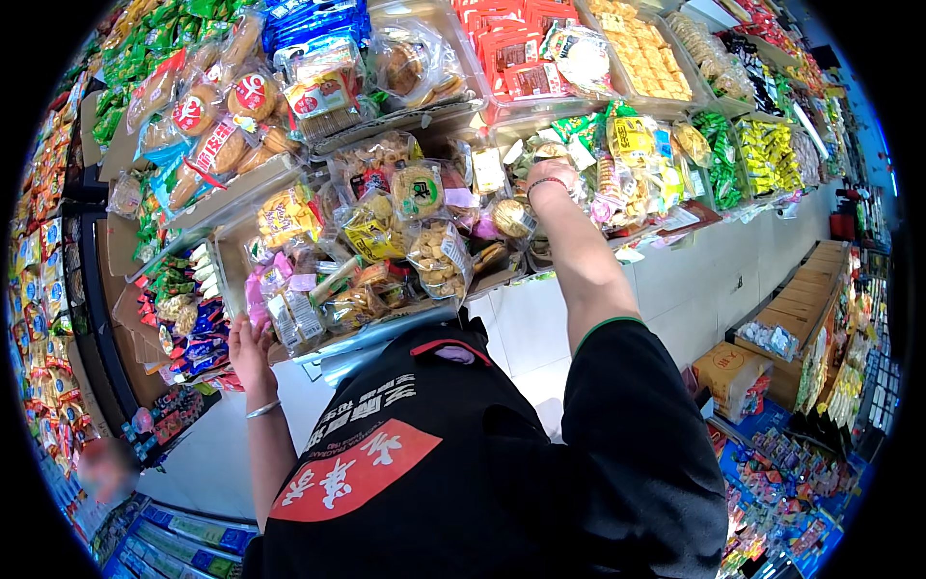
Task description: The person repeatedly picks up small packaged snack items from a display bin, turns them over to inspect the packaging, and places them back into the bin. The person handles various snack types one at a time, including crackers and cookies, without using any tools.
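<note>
My right hand reaches into a clear plastic bin of mixed wrapped snacks. Its fingers are partly hidden among the packets, so a grip cannot be made out. Close by lie a round wrapped biscuit and a yellow snack packet. My left hand rests its fingers at the left front corner of another snack bin, against a pink packet. Nothing shows held in that hand. In this bin are a bag of small cookies and a round green-labelled pack.
Behind stand trays of bagged bread, red packets and golden pastries. Green packets and yellow packets fill bins at right. A carton and a wooden shelf stand farther right. A blurred person is at lower left.
</note>
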`<action>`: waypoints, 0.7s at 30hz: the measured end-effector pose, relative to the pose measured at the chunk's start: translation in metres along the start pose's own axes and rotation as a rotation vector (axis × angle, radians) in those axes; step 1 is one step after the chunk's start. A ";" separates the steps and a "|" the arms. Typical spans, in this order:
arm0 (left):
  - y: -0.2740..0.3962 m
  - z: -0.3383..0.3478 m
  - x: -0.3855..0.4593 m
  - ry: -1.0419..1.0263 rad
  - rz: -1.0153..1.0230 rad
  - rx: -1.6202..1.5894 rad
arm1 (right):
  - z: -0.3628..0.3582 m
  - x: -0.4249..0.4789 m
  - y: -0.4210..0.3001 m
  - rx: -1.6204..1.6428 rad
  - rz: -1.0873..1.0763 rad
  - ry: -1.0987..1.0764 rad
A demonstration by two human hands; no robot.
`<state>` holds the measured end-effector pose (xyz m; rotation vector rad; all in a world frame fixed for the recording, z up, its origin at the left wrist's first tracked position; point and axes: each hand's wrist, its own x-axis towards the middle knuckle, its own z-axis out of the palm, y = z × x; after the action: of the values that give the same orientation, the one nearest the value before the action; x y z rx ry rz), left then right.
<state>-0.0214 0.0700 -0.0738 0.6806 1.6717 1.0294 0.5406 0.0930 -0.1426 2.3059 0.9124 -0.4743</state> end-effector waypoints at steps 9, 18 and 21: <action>-0.019 0.002 0.001 -0.110 0.029 0.006 | 0.001 -0.021 0.045 0.461 -0.491 0.242; -0.008 0.016 -0.008 -0.075 -0.010 0.079 | 0.030 0.046 -0.017 -0.285 -0.590 0.236; -0.003 0.015 -0.017 -0.068 -0.023 0.060 | -0.008 0.034 -0.032 -0.481 -0.620 0.056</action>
<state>-0.0015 0.0598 -0.0702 0.7262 1.6528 0.9338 0.5425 0.1334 -0.1677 1.5874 1.5811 -0.3826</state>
